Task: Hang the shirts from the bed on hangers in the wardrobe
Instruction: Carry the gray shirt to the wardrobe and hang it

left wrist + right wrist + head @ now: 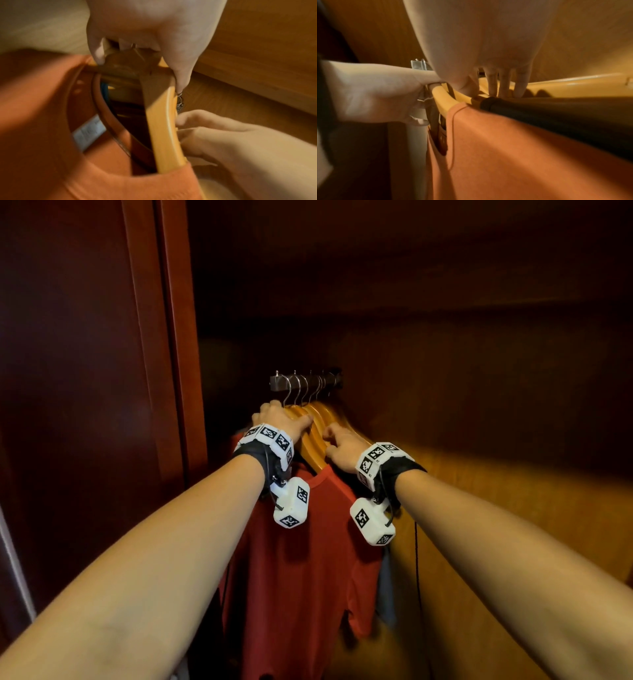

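- Head view: the left hand (279,419) grips the top of the nearest wooden hanger (310,440), fingers curled over its neck just under the row of metal hooks (301,390).
- The right hand (342,445) sits just beside it on the hangers' right shoulders, fingers bent down among them; whether they close round one cannot be told here.
- The hooks hang from a short dark rail (306,380) just above and beyond both hands, inside the dark wooden wardrobe (479,354).
- A red shirt (301,559) hangs straight down below both wrists on the gripped hanger; a sliver of grey-blue cloth (387,587) shows at its right edge.
- Each wrist wears a black strap with white blocks printed with black square code patterns (270,434); no words are readable.
- Left wrist view: the left hand (150,27) pinches the hanger (164,128) at its neck, thumb on one side, fingers on the other.
- Below the grip the shirt (42,121) has its collar round the hanger; a pale sewn-in label (89,131) inside the collar is too blurred to read.
- The right hand (231,142) touches the hanger's arm with its fingertips.
- Right wrist view: the right hand (488,47) presses straight fingers (505,86) down between the hanger arms (445,98), clasping nothing.
- Beside them lie the orange-red shirt shoulder (513,142) and a black garment (565,112) behind it.
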